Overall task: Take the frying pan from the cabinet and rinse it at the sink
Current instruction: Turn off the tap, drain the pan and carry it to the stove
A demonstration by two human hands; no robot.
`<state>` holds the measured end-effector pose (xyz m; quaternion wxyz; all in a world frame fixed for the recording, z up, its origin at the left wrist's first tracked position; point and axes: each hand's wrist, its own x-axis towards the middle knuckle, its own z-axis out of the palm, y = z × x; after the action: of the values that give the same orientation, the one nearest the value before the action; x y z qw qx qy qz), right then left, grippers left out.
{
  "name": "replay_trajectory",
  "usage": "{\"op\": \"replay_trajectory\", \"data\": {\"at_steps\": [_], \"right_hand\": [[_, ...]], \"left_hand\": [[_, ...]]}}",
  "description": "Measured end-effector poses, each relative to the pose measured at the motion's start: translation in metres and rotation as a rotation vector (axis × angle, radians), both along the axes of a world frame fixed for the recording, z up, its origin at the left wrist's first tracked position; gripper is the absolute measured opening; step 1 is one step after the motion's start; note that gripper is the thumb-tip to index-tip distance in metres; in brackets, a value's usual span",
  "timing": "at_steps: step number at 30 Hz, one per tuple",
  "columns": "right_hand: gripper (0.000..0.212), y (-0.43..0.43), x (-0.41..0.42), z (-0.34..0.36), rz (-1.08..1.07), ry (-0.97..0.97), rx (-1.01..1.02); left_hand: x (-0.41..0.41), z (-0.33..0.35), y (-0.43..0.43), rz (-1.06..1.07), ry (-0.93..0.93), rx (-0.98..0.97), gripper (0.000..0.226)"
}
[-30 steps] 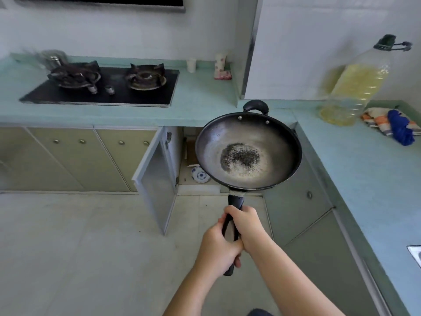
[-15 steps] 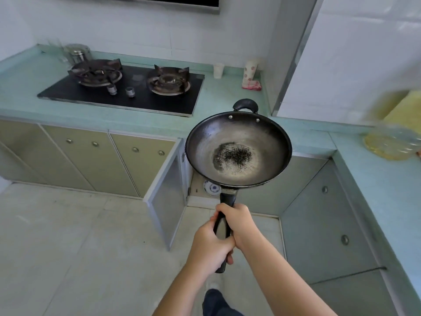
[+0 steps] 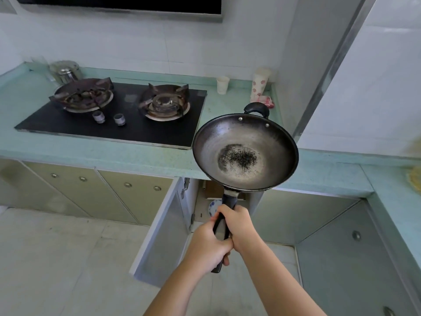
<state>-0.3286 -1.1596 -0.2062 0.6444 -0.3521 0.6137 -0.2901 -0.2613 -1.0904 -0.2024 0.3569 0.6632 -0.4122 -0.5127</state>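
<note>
Got the frying pan (image 3: 245, 153) out, both hands on the handle

My left hand (image 3: 206, 246) is wrapped round the near end of the black handle and my right hand (image 3: 238, 225) is clamped just ahead of it, thumbs touching. The pan sits out past my hands, held up in the air in front of the teal desk (image 3: 136, 156), bowl facing up with a dark burnt patch in the middle. Open cabinet door (image 3: 164, 229) is below it, stove (image 3: 114, 115) far left.

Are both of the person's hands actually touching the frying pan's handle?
Touching. The head view shows the left hand and right hand both wrapped around the black handle of the frying pan, fingers closed on it.
</note>
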Motion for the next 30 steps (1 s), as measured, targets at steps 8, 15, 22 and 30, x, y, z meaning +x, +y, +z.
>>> {"op": "replay_trajectory", "data": {"at_steps": [8, 15, 22, 30], "right_hand": [[0.008, -0.058, 0.038, -0.007, -0.054, 0.069, 0.01], [0.014, -0.095, 0.077, -0.014, -0.133, 0.067, 0.028], [0.014, -0.136, 0.087, -0.015, -0.158, 0.075, 0.011], [0.017, -0.192, 0.092, -0.024, -0.127, 0.127, -0.007]], "left_hand": [[0.04, -0.007, -0.065, -0.062, 0.025, 0.048, 0.053], [0.087, -0.013, -0.111, -0.19, -0.014, 0.036, 0.048], [0.097, -0.022, -0.155, -0.173, 0.028, 0.069, 0.042], [0.102, -0.023, -0.208, -0.162, 0.003, 0.092, 0.045]]}}
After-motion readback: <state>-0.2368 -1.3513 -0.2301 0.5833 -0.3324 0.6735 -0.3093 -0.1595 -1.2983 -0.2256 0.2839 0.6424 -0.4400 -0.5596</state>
